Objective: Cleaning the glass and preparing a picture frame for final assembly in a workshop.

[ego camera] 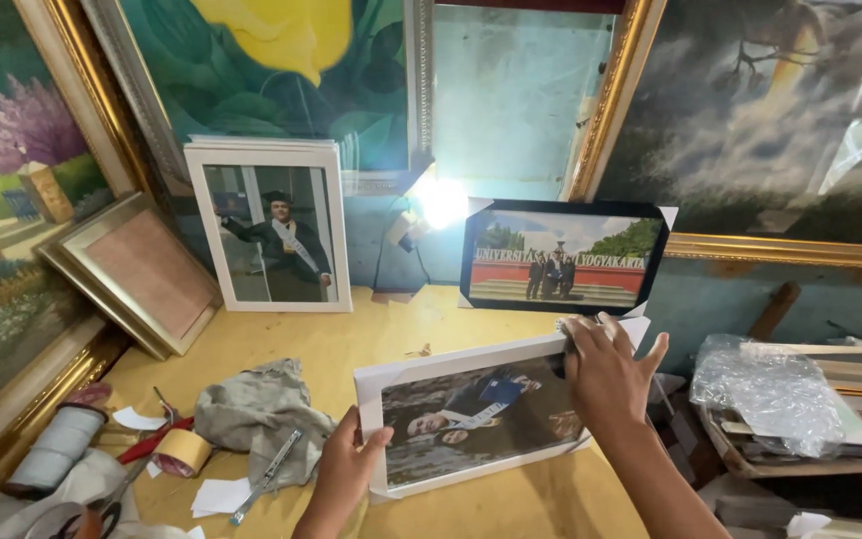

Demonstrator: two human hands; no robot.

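A white-framed photograph [471, 414] of people in graduation dress lies tilted on the yellow table [351, 339]. My left hand [346, 464] grips its lower left edge. On the upper right of the glass my right hand [606, 374] presses down, a small dark wad, perhaps a cloth, under the fingertips. The frame's right end juts past the table's edge.
A white-framed portrait [271, 230] and a black-framed group photo [561, 258] lean at the back, among large gilt-framed paintings. A grey rag [251, 409], tape roll [182, 451], red-handled scissors [142, 444] and a thread spool [62, 444] lie left. Plastic-wrapped frame mouldings [800, 399] are stacked right.
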